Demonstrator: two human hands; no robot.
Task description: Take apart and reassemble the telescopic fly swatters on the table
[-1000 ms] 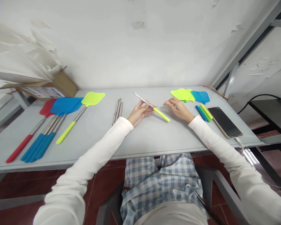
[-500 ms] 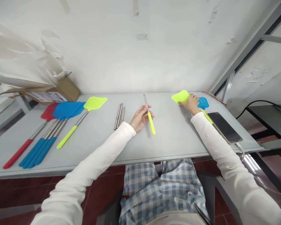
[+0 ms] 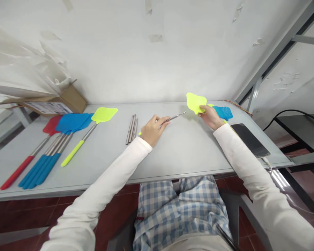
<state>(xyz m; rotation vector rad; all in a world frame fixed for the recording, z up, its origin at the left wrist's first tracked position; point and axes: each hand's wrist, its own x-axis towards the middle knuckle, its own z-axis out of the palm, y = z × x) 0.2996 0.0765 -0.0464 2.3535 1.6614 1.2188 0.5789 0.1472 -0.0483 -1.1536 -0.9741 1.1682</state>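
Note:
My left hand [image 3: 154, 130] is closed around a fly swatter handle [image 3: 176, 116]; its thin metal rod points right and a bit of the yellow grip shows behind the hand. In my right hand [image 3: 210, 116] I pinch a yellow fly swatter head [image 3: 195, 102], raised above the table. The rod's tip and the head are apart. Just left of my left hand lie several bare metal rods [image 3: 131, 129]. Beside my right hand are a blue swatter head [image 3: 225, 112] and a bit of another yellow piece, mostly hidden.
On the left of the grey table [image 3: 104, 162] lie a yellow swatter [image 3: 104, 114], several blue swatters [image 3: 72, 122] and a red swatter [image 3: 17, 172]. A cardboard box [image 3: 72, 99] stands behind them. A phone [image 3: 251, 140] with a cable is at right, and the wall rises behind.
My right hand has lifted a yellow swatter head off the table and brought it slightly left. My left hand has turned the handle, so its rod now points right instead of away.

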